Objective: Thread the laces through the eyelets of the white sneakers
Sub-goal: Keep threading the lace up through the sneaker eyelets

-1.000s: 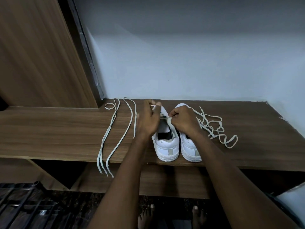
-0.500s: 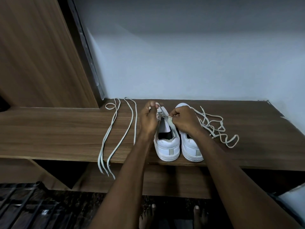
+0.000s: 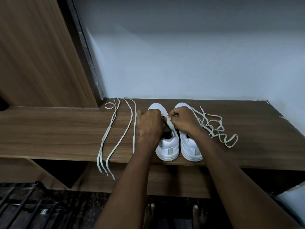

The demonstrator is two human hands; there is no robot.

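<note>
Over the left white sneaker (image 3: 166, 146), a soft, floppy pale lace tip (image 3: 165, 116) is pinched by both hands' grips, left hand (image 3: 149, 124) at nine o'clock, right hand (image 3: 183, 119) at three; best held near its stiff end.

wooden shelf (image 3: 49, 129), grey wall (image 3: 198, 55), wooden panel (image 3: 33, 55)

Head-worn camera looks forward and down, close over the wooden shelf (image 3: 49, 129) toward the wall (image 3: 181, 63).

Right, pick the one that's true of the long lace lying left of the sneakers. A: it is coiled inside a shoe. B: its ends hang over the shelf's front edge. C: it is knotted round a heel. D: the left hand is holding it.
B: the loose lace stretches across the shelf and its tips dangle past the front edge.
</note>
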